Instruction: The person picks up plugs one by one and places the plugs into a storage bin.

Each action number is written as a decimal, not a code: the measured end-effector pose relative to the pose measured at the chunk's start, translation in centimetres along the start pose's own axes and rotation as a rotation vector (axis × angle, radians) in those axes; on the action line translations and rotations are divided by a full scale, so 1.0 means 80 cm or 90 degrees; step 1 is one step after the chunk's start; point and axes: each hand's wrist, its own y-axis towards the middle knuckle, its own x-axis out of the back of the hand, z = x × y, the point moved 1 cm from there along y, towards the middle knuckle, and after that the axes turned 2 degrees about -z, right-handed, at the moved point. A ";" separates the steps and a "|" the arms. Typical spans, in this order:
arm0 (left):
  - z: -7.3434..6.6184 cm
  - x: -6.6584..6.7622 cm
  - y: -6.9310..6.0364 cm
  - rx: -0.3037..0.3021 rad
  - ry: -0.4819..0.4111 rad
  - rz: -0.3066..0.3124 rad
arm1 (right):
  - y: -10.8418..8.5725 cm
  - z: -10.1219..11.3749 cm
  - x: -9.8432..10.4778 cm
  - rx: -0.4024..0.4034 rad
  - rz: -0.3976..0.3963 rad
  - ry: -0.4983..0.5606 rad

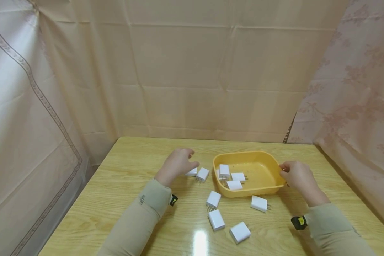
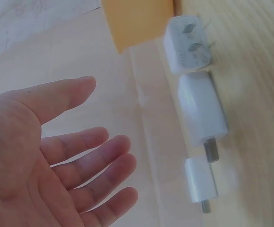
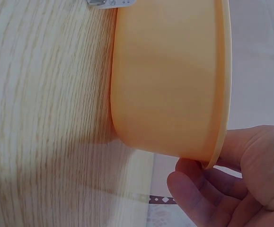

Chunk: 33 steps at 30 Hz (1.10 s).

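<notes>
wood table | right hand grips tray | chargers inside: head view only

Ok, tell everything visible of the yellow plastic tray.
The yellow, plastic-looking tray is a rounded rectangle, open-topped with a lipped rim. It sits upright on the light wood-grain table. White blocky plug adapters lie inside, toward its left end. The right hand pinches its rim at the right end.
</notes>
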 end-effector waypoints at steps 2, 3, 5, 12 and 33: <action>0.002 -0.003 0.001 -0.003 0.003 0.000 | 0.000 0.000 0.000 0.002 -0.002 -0.001; 0.002 -0.004 0.001 -0.004 0.005 0.000 | 0.000 0.001 0.000 0.001 -0.003 -0.002; 0.004 -0.007 0.002 -0.005 0.003 0.000 | 0.000 0.002 0.001 -0.001 -0.004 -0.003; 0.011 -0.016 0.003 0.003 -0.010 0.001 | 0.000 0.003 0.001 -0.003 -0.001 -0.001; 0.032 -0.047 0.011 -0.001 -0.004 0.013 | -0.001 0.000 -0.001 0.000 -0.005 0.000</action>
